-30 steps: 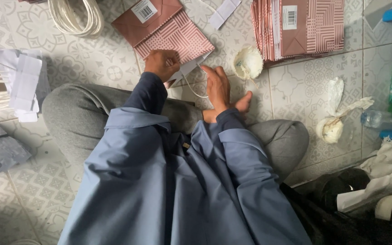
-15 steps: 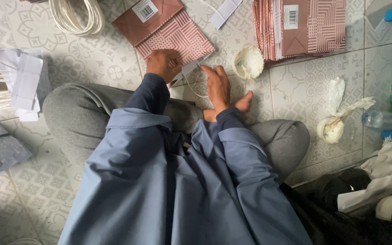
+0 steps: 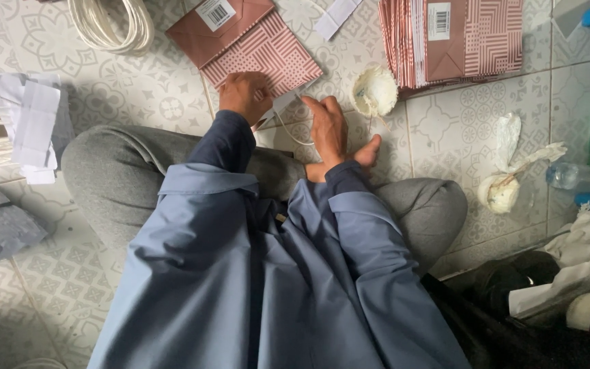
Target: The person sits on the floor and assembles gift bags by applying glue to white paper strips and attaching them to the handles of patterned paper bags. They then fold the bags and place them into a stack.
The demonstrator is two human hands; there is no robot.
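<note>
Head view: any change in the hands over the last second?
Barely. Left hand and right hand stay together over the small white paper strip and white cord, fingers shifting slightly. Patterned paper bag, bag stack and cord coil unmoved.

One camera only, worn on the head, looks almost straight down over the person's chest and folded legs onto the tiled floor point(image 3: 172, 102). It sits close: blue sleeves fill the lower frame (the body's front edge runs off the bottom). Both hands, left hand point(image 3: 244, 94) and right hand point(image 3: 329, 130), lie just above centre, toward the frame's top.
</note>
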